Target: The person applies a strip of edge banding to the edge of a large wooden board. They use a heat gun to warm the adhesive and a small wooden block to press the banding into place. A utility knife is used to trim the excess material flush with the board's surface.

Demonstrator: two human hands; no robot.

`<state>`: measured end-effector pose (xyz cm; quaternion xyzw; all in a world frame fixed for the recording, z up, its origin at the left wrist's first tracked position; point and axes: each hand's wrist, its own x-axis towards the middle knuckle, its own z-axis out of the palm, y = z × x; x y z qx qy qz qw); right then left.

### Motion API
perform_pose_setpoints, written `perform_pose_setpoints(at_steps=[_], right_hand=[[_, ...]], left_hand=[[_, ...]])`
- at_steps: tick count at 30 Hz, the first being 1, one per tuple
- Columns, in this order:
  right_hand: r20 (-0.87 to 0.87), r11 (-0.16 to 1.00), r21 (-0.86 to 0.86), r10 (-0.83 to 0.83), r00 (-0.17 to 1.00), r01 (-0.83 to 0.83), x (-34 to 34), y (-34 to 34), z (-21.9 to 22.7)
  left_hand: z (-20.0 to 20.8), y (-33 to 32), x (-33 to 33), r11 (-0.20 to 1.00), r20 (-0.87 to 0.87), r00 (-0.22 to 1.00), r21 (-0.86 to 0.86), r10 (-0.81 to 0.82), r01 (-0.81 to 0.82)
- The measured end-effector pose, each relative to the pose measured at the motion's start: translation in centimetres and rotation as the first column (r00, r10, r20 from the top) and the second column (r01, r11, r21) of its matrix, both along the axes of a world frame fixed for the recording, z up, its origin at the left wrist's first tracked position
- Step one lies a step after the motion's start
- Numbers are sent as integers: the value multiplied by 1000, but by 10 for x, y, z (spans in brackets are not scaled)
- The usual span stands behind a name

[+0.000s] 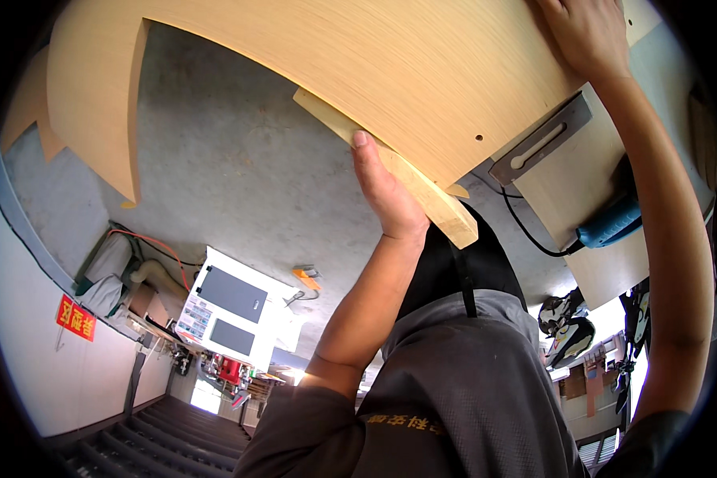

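A large light wood panel [358,64] with a squared notch at its left spans the upper part of the view. My left hand [392,191] grips a pale wooden batten [446,211] lying along the panel's near edge; the thumb rests on top and the other fingers are hidden beneath. At the upper right, my right hand [588,36] lies on the panel, its fingertips cut off by the frame. Below that hand, a slotted metal plate [543,140] sits by the panel's edge. A small round hole [479,138] shows in the panel.
A blue corded power tool [609,227] lies on a lower board [566,191] at right. Farther down are a white cabinet with dark panels [235,307], an orange object [305,277] on the grey floor, hoses [147,239] and a red sign [76,319] on the left wall.
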<state>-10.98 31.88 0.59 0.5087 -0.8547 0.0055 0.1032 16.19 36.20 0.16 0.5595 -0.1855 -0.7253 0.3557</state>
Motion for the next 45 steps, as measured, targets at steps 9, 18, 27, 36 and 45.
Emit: perform_pose_setpoints(at_steps=[9,18,27,36,45], right_hand=[[99,999,18,-33,995,32,1,-3,16],[-47,999,49,-11,999,14,-22,1,-2],[11,997,74,4,1000,-4,-16,-1,4],[69,989,-141,52,996,-42,-21,8,-31],[57,987,-149,66,996,-57,-21,10,-31]], left_hand=[[-23,5,-5,998,-128,991,-51,40,-47],[-16,19,-13,984,-144,977,99,159,-146],[-16,19,-13,988,-144,977,26,157,-155],[-42,20,19,955,-314,946,296,86,11],[-19,-6,-2,969,-301,940,229,162,-94]])
